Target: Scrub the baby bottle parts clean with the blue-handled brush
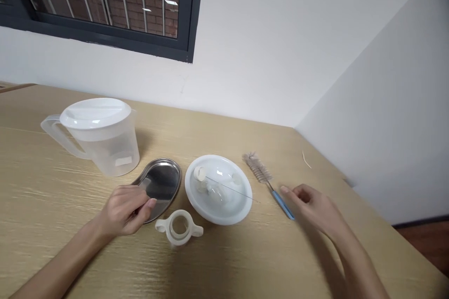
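Note:
My left hand (pixel 129 209) is closed over the near-left edge of a kidney-shaped metal tray (pixel 163 182); whether its curled fingers hold anything is hidden. Right of it stands a translucent two-handled bottle (pixel 179 228), open at the top. A white bowl (pixel 219 215) holds a small white ring, translucent pieces and a thin wire brush (pixel 231 189) whose end reaches over the rim. My right hand (pixel 310 203) is beside the blue handle of a bottle brush (pixel 282 204), thumb and fingers curled with a gap between them and nothing seen in them.
A translucent pitcher (pixel 112 149) with a white lid stands at the back left. A thin pale strip (pixel 306 160) lies near the table's right edge. White walls and a barred window (pixel 105 0) are behind the wooden table (pixel 210 126).

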A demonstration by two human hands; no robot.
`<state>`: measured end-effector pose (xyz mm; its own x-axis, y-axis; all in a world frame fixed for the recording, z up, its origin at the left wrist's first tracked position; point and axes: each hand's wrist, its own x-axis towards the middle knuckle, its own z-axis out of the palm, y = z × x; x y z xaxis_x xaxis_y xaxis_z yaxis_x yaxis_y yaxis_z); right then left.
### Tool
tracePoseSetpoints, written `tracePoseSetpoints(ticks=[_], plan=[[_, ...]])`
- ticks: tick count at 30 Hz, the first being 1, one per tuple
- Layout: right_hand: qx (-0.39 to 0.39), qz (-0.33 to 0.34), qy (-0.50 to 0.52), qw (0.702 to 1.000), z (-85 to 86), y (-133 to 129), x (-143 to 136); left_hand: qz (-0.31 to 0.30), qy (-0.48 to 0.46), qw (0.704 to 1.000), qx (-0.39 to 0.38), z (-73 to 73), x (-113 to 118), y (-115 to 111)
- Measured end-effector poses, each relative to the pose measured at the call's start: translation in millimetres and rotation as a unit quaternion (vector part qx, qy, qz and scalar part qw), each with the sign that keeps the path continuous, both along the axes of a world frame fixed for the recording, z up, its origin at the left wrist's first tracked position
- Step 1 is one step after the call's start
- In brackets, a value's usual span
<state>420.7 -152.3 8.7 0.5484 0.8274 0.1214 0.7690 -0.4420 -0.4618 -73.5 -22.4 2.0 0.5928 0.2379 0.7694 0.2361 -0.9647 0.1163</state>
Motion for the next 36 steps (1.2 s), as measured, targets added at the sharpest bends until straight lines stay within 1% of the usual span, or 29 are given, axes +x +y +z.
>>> tracePoseSetpoints(ticks=[3,5,9,14,17,22,24,32,36], plan=[[-0.046,0.074,0.006,0.996,1.0,1,-8,-0.002,0.004,1.000,0.008,1.6,1,0],[-0.060,0.100,0.011,0.993,-0.8,3,-11,-0.001,0.006,1.000,0.009,1.9,1,1],[-0.084,0.113,0.015,0.990,-4.4,4,-13,0.001,0.008,1.000,0.009,1.0,0,1],[-0.110,0.122,0.012,0.986,-3.8,3,-12,0.001,0.008,1.000,0.010,1.2,0,1],[-0.112,0.112,0.006,0.987,-3.3,3,-11,0.003,0.009,1.000,0.010,2.3,1,1],[-0.093,0.046,-0.009,0.995,-5.2,5,-8,0.006,0.004,1.000,0.011,3.3,0,1],[-0.088,0.030,-0.007,0.996,-6.5,6,-8,0.006,0.002,1.000,0.011,3.4,0,1],[-0.107,0.020,0.016,0.994,-6.2,5,-12,0.007,-0.004,1.000,0.015,2.2,0,1],[-0.089,0.005,0.024,0.996,-5.4,5,-12,0.020,-0.015,1.000,0.016,4.5,0,-1]])
